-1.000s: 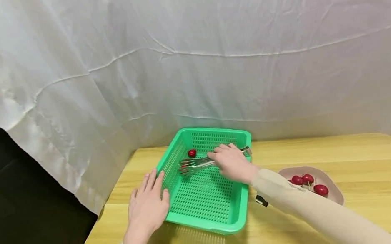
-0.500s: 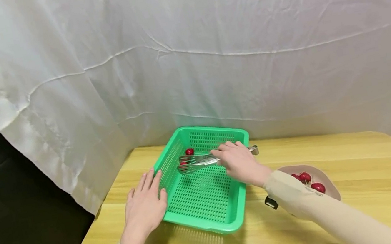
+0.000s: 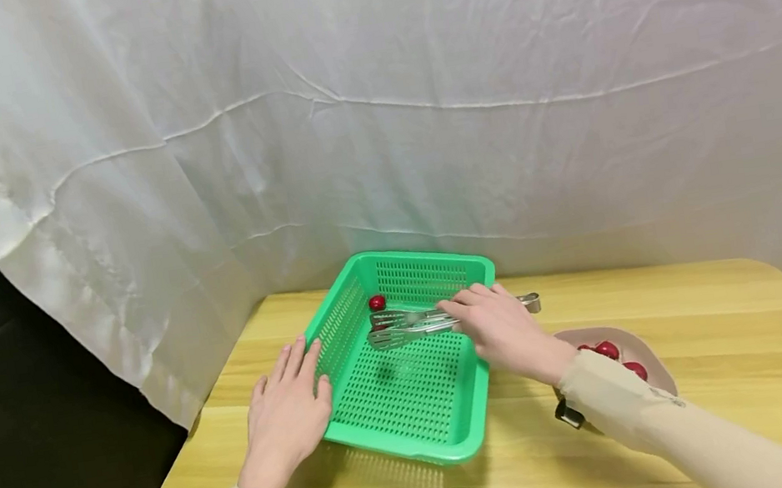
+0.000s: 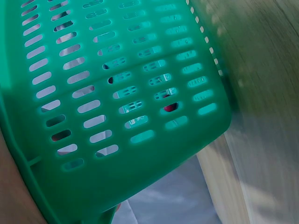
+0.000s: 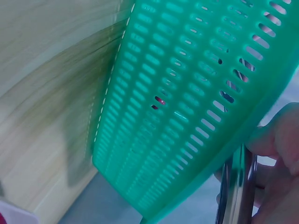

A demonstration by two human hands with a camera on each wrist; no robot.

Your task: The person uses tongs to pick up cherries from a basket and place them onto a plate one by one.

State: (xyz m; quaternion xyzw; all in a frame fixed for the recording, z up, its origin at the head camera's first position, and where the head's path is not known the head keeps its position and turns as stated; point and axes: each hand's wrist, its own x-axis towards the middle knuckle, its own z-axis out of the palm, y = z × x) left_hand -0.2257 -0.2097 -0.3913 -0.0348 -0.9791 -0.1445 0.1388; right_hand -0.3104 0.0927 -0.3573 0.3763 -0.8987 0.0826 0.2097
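My right hand holds metal tongs over the green slotted basket. The tongs' slotted tips reach into its left half. One red radish sits near the basket's back left corner. Another radish, mostly hidden, shows dark red between the tongs' tips; I cannot tell whether they grip it. On the left rim rests my left hand, its fingers fairly straight. Through the slots in the left wrist view, a bit of red radish shows. Thumb and fingers hold the tongs in the right wrist view.
A pale pink dish with several radishes stands right of the basket, partly behind the right sleeve. The wooden table extends to the right. A white curtain hangs behind it.
My right hand and the tongs have moved to the right across the basket, and the red at the tips has shifted slightly right. The left hand stays on the rim.
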